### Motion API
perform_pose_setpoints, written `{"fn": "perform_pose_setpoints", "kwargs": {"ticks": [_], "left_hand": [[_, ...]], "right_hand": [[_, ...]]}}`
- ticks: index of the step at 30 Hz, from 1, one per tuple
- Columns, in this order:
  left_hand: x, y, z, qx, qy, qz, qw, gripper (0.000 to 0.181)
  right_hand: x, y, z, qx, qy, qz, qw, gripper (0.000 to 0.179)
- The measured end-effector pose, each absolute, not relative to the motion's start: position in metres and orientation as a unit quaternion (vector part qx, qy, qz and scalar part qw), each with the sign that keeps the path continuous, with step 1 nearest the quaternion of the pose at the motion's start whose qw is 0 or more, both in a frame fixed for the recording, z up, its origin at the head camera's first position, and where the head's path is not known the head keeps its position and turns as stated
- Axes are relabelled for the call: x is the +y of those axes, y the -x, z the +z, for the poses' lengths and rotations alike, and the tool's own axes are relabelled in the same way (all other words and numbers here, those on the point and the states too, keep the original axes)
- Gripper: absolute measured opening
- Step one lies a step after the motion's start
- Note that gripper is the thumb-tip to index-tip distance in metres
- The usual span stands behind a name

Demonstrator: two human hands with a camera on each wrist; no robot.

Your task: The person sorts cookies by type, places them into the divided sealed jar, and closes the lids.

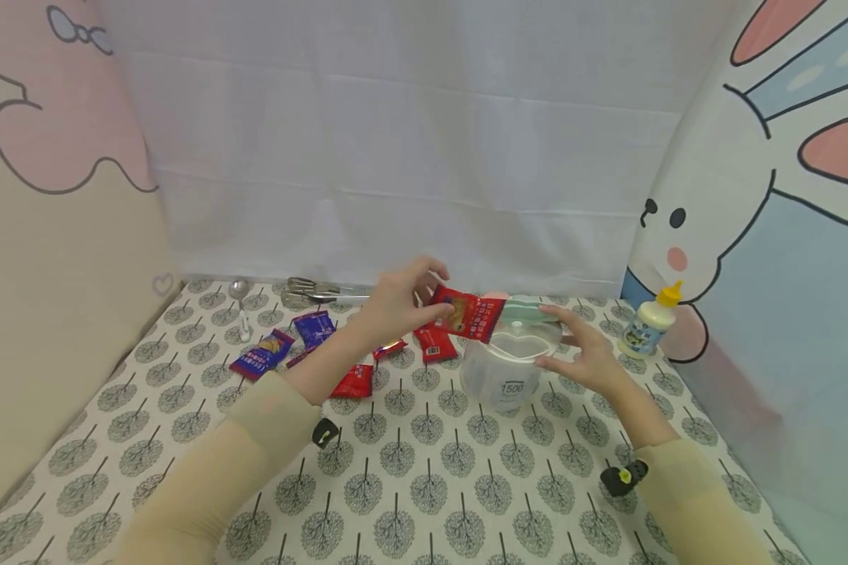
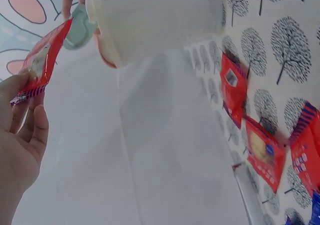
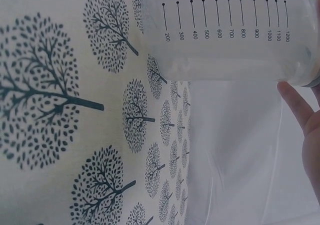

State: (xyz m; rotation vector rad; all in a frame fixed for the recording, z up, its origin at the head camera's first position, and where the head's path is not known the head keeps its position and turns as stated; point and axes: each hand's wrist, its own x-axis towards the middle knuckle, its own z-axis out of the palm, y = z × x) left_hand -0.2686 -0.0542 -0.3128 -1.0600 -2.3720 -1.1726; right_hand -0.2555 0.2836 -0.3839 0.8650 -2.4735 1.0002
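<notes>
Spreading across the lower head view, the tree-patterned desk (image 1: 396,486) carries a translucent container (image 1: 512,386) marked 1500, topped by a green lid (image 1: 530,314) at its far side. At the container's right, the right hand (image 1: 585,355) has its fingers wide apart, touching the rim area and the lid. The left hand (image 1: 404,300) pinches a red packet (image 1: 472,315) by one end, raised above the container's left side. Further right stands a yellow-capped bottle (image 1: 646,328). Left of the container lie loose red packets (image 1: 436,345) and blue packets (image 1: 261,355), near a spoon (image 1: 241,302).
</notes>
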Motion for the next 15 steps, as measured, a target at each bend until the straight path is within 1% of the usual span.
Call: {"fn": "perform_pose_setpoints", "kwargs": {"ticks": [5,9,12,15], "left_hand": [[-0.026,0.266,-0.307,-0.800,0.428,-0.362,0.215,0.028],[-0.011,0.269,-0.309,-0.779,0.473,-0.325,0.253,0.025],[-0.002,0.272,-0.312,-0.770,0.497,-0.305,0.258,0.025],[0.005,0.275,-0.315,-0.772,0.508,-0.300,0.238,0.027]], "right_hand": [[0.283,0.254,-0.383,-0.871,-0.305,0.347,0.166,0.085],[0.282,0.254,-0.383,-0.875,-0.299,0.346,0.159,0.085],[0.282,0.254,-0.383,-0.874,-0.297,0.351,0.155,0.085],[0.282,0.253,-0.383,-0.874,-0.295,0.352,0.156,0.085]]}}
